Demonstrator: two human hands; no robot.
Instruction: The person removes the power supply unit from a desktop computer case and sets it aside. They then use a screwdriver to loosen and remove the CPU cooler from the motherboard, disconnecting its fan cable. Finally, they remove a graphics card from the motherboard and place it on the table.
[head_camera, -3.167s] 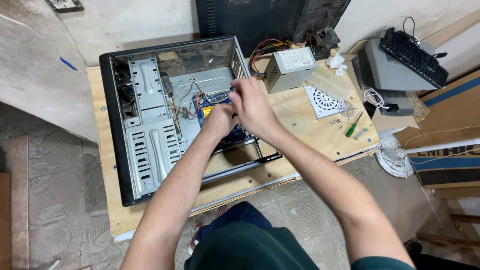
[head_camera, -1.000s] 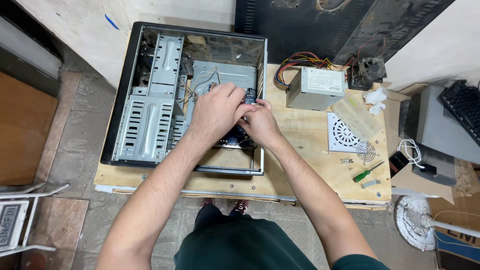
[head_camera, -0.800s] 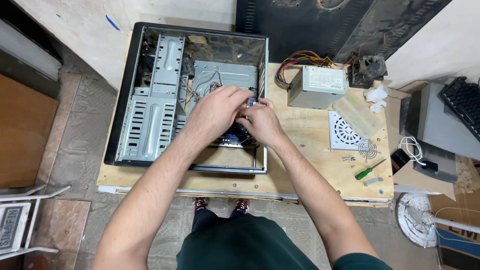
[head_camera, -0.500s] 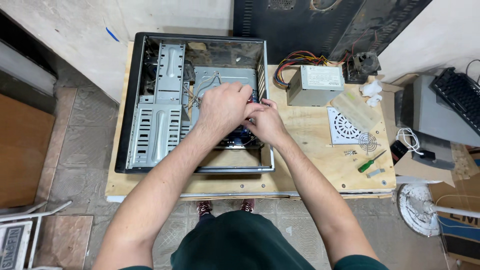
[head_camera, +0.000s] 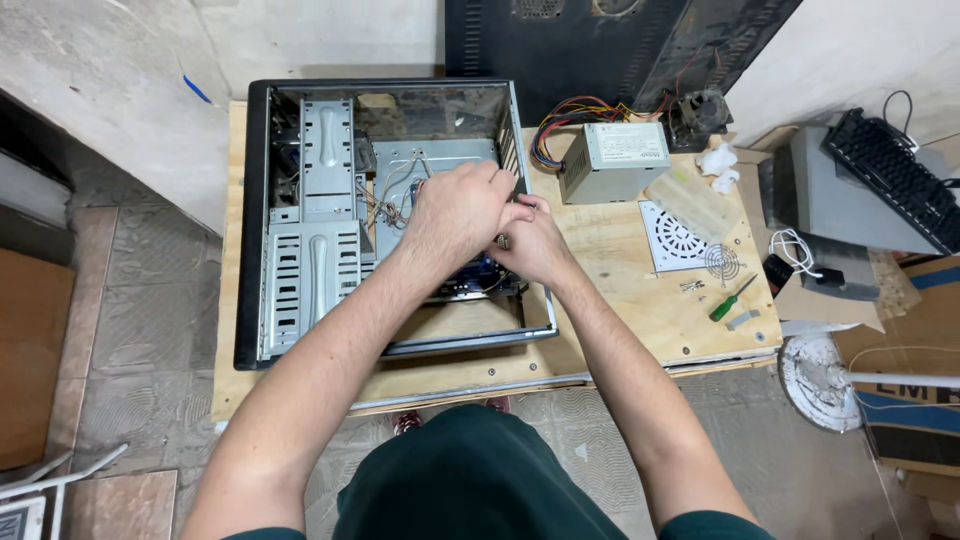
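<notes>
Hands first: from my remote seat I see both of them meeting inside the open black and grey metal computer case (head_camera: 300, 270), which lies on its side on the pale plywood workbench (head_camera: 620, 320) and serves as my landmark. My left hand (head_camera: 462, 215) hangs over the case's right half, knuckles up and fingers curled downward, and my right hand (head_camera: 535, 245) presses against it just inside the case's right wall, fingers bent toward the same spot. Whether either hand actually clamps anything I cannot tell, since the fingertips are hidden under the palms. Beneath them, a blue circuit board (head_camera: 470, 290) shows at the wrists' edge, low in the case's right half, and thin loose wires (head_camera: 390, 205) trail to the left of my left hand, beside the perforated grey drive cage (head_camera: 315, 270) filling the case's left half. Right of the case, just past its far corner, sits a grey boxy power supply (head_camera: 612, 160) with a bundle of coloured cables (head_camera: 565, 115). Further right lie a white round-holed grille plate (head_camera: 672, 238) and a green-handled screwdriver (head_camera: 732, 298), both well apart from the case.
</notes>
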